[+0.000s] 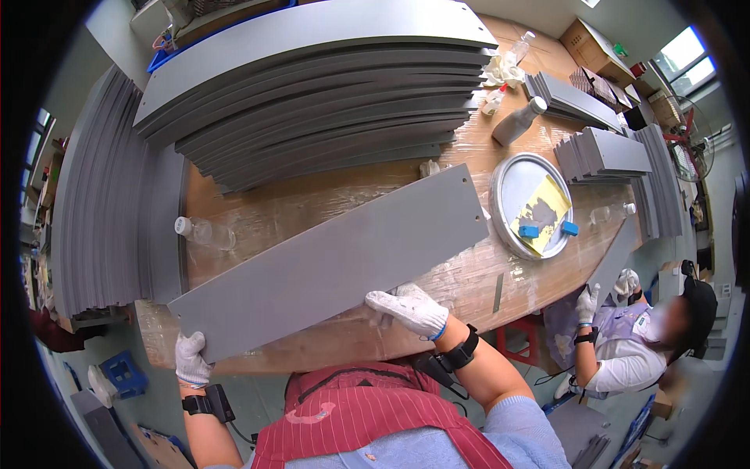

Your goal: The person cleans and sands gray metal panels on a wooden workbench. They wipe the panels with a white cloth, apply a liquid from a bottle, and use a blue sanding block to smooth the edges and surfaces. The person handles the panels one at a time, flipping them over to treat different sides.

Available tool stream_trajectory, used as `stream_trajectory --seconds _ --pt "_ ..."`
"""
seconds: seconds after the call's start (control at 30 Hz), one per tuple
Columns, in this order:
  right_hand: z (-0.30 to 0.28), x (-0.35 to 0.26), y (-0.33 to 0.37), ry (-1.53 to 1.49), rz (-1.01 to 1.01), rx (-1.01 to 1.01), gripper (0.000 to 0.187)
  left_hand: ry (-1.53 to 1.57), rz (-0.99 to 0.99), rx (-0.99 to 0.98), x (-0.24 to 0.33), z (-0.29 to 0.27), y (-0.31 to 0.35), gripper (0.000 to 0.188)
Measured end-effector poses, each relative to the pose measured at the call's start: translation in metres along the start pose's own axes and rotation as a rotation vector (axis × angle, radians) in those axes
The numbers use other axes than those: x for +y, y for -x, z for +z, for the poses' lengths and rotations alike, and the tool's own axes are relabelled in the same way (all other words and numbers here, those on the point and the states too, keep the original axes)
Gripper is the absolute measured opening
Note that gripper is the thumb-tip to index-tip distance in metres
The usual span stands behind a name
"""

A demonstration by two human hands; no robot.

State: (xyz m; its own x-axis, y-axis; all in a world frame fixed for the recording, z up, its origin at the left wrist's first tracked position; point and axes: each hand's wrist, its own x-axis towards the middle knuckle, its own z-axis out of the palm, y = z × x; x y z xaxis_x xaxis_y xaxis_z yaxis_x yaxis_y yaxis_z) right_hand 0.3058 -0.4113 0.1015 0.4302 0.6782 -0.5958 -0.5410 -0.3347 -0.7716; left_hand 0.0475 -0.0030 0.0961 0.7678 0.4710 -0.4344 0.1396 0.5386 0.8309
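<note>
The left grip pinches the near left corner of a long gray board, its thumb over the face and the other fingers hidden below; the right grip lies against the board's near long edge, and I cannot tell whether it pinches or only props it. The gray board slants in front of the person over the bench, left corner past the bench's near edge; whether it touches the film-covered top is unclear. To handle it well, I judge, both grips should share the load evenly so that it neither twists nor sags, with thumbs light on the smooth face and the right end clear of the round lid. Counting outward from the gray board: just beyond its right end sits one round lid, bearing one yellow sheet smeared gray and two blue blocks. Five bottles show: one clear bottle left of the board, one gray bottle behind its right end, and beyond that a small red-tipped bottle, a second clear bottle and, farther right, a third. One large pile of boards lies behind the gray board and one upright row stands to its left; their boards overlap too closely to count. Well to its right, one co-worker holds one board in two gloved hands.
</note>
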Motion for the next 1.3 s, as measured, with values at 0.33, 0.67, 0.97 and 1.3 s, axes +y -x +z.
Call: stream_trajectory --seconds 0.33,0.67,0.97,1.3 --pt "-0.181 -0.021 -0.064 1.061 -0.399 1.094 0.078 -0.072 -0.095 0.17 -0.01 -0.062 0.072 0.067" --pt "-0.144 -0.007 -0.033 0.326 -0.295 0.826 0.03 -0.159 -0.23 0.25 -0.057 -0.076 -0.014 0.05" --pt "0.155 0.074 -0.134 1.238 -0.743 0.283 0.055 -0.108 -0.217 0.139 -0.081 -0.061 -0.061 0.046" --pt "-0.107 0.102 -0.049 1.218 -0.148 1.265 0.042 -0.025 -0.236 0.066 -0.081 -0.078 -0.061 0.048"
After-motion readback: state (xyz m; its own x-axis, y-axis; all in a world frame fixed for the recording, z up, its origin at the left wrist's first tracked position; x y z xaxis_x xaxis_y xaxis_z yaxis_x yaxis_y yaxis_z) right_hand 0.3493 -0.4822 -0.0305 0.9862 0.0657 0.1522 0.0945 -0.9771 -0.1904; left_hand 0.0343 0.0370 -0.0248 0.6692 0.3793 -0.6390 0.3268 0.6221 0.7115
